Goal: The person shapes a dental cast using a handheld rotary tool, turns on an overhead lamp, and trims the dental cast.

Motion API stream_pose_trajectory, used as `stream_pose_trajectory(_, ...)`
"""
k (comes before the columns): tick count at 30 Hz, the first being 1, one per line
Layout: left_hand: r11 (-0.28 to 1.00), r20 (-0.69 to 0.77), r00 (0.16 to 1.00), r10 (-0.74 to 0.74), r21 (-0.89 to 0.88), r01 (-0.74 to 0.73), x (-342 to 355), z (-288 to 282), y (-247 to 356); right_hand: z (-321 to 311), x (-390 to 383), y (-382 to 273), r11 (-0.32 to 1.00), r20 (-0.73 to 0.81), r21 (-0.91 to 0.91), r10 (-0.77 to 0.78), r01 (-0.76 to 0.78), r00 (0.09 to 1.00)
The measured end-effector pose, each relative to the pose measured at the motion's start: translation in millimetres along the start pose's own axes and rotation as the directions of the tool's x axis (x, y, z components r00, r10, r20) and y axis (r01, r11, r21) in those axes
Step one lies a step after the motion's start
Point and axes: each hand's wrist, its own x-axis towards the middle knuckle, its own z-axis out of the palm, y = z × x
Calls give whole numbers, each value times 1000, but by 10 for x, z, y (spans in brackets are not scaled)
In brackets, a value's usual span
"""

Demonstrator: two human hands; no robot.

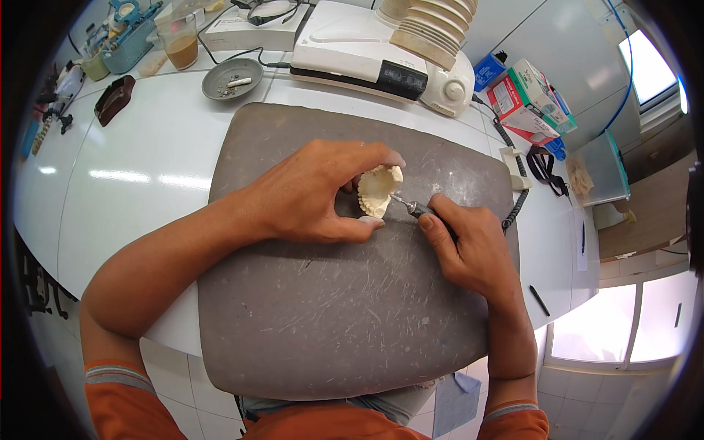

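Note:
A cream plaster dental cast [378,189] with a row of molded teeth is gripped in my left hand [315,187] between thumb and fingers, above a worn grey mat [323,308]. My right hand [466,246] is closed around a dark rotary handpiece [424,211] with a metal nose, its tip at the right edge of the cast. Whether the tip touches the plaster is hard to tell. A coiled black cord [516,209] runs along the mat's right side.
Behind the mat stand a white machine [345,44] with a ribbed hose [433,26], a grey dish [220,81], a glass of brown liquid [181,51] and stacked boxes [524,110]. A black pen [540,299] lies on the white table [132,205] at right.

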Motion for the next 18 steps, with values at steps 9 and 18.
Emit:
stream_pose_trajectory(9,1000,-6,1000,8,13,-8,4,0,2,-3,1,9,1000,6,-15,-4,4,1000)
stream_pose_trajectory(18,999,-19,999,29,19,-28,-1,7,-14,5,-9,12,1000,-2,-14,-8,8,1000)
